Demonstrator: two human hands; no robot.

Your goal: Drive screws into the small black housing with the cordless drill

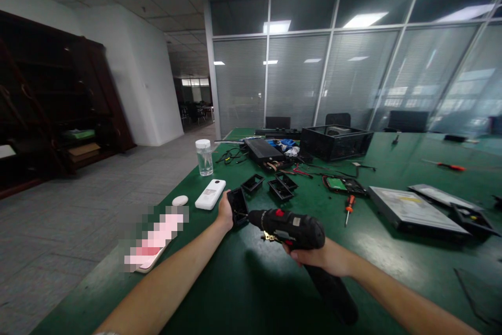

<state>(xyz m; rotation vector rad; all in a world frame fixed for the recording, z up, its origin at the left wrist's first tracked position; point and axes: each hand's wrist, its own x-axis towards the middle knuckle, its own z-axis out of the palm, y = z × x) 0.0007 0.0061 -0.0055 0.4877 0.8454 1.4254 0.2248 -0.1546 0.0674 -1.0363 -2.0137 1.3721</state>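
Observation:
My right hand [314,257] is wrapped round the grip of a black cordless drill [290,226] with red details. The drill points left, its bit reaching a small black plastic box [238,207]. My left hand [225,213] holds that box by its left side, tilted so its open face looks toward me. Whether the bit touches a screw inside cannot be made out. Several similar black plastic boxes [281,188] lie just beyond on the green table [235,282]. A small brass-coloured piece [268,237] shows below the drill's chuck.
Left of my hands are a white device [210,194], a white oval case [180,200], a blurred pink phone [157,246] and a clear jar [204,160]. To the right lie an orange screwdriver [349,207], a green circuit board [339,184] and a silver drive [411,210]. A black computer case [333,144] stands behind.

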